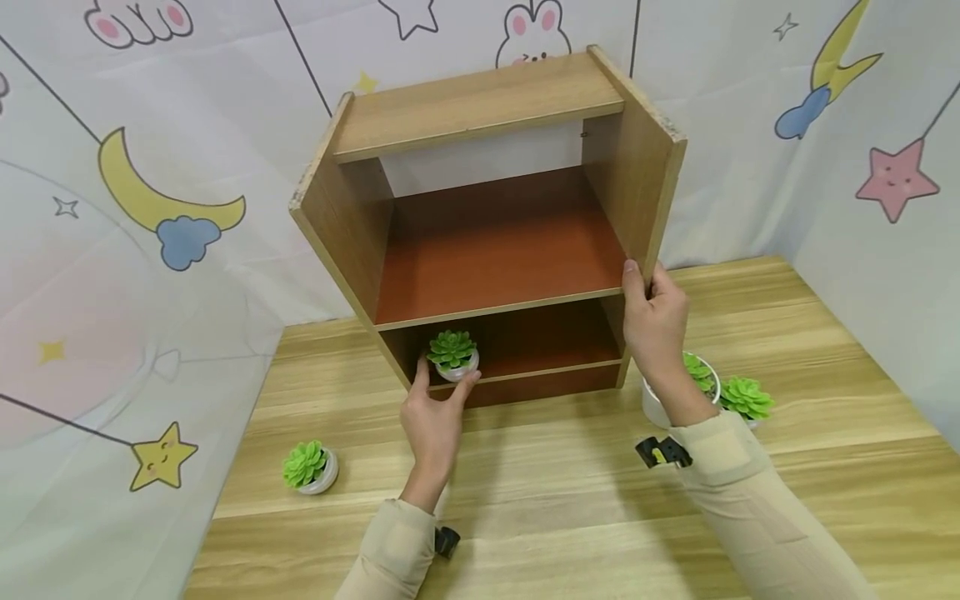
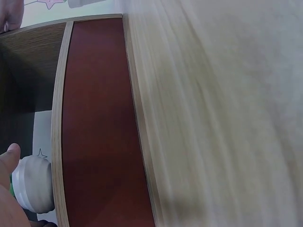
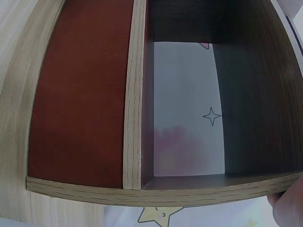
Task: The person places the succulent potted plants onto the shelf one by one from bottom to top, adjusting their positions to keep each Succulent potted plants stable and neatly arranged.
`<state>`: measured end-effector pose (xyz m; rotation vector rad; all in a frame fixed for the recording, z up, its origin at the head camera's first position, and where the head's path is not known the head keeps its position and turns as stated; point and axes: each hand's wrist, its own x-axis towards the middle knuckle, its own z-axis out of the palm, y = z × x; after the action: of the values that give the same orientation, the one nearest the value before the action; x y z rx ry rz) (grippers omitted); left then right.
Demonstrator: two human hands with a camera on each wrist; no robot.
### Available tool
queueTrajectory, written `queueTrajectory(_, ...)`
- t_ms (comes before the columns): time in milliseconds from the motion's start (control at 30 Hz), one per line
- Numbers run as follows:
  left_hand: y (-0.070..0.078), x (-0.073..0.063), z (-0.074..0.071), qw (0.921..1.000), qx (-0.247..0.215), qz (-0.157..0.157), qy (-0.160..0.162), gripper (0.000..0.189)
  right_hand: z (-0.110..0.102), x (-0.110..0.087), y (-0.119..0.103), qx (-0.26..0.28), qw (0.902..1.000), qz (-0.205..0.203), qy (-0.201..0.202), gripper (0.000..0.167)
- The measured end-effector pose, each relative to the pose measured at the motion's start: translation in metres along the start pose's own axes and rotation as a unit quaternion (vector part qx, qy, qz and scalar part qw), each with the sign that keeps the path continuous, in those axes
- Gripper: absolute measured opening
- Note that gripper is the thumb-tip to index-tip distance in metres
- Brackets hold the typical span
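Observation:
My left hand [image 1: 435, 421] holds a small artificial succulent [image 1: 452, 350] in a white pot, thumb and fingers on either side of it. The plant is at the left end of the lower compartment of a wooden shelf unit [image 1: 480, 312]. In the left wrist view, the white pot [image 2: 34, 184] is just behind the shelf's front edge, my thumb against it. Whether its base touches the shelf board is hard to tell. My right hand [image 1: 654, 325] grips the front edge of the unit's right side panel [image 1: 637, 183], thumb on the inner side.
Another small succulent [image 1: 309, 467] lies tilted on the wooden table [image 1: 555, 500] at left. Behind my right forearm stand a larger white pot [image 1: 656, 407] with a green plant and another succulent [image 1: 746, 398]. A printed cloth [image 1: 247, 100] hangs behind the unit.

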<state>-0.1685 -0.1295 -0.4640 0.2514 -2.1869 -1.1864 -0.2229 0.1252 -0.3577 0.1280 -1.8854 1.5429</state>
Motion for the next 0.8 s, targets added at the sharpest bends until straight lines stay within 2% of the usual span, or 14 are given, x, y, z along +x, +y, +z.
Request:
queueTrajectory(200,-0.004,-0.003,-0.002,0.9997,-0.017,0.014,0.01,0.084,0.002,0.005,0.026,-0.002,1.0,-0.003,0.006,0.028)
queueTrajectory(267,-0.005,-0.005,-0.002,0.9993,-0.024,0.022,0.017,0.082,0.002,0.005,0.028,-0.001,1.0,-0.004,0.006,0.028)
queueTrajectory(367,-0.006,-0.006,-0.003,0.9987,-0.033,0.031,0.023,0.079,0.002,0.002,0.016,0.003,1.0,-0.006,0.003,0.028)
queueTrajectory(500,-0.005,-0.008,-0.004,0.9987,-0.038,0.026,0.023,0.081,0.002,0.001,0.006,0.002,0.9999,-0.008,0.006,0.028)
queueTrajectory(633,-0.004,-0.01,-0.007,0.9986,-0.044,0.021,0.019,0.082,0.003,0.003,0.021,-0.006,0.9999,-0.005,0.011,0.028)
queueTrajectory(800,-0.003,-0.012,-0.01,0.9979,-0.059,0.021,0.02,0.079,0.004,0.004,0.029,-0.008,0.9999,-0.004,0.009,0.028)
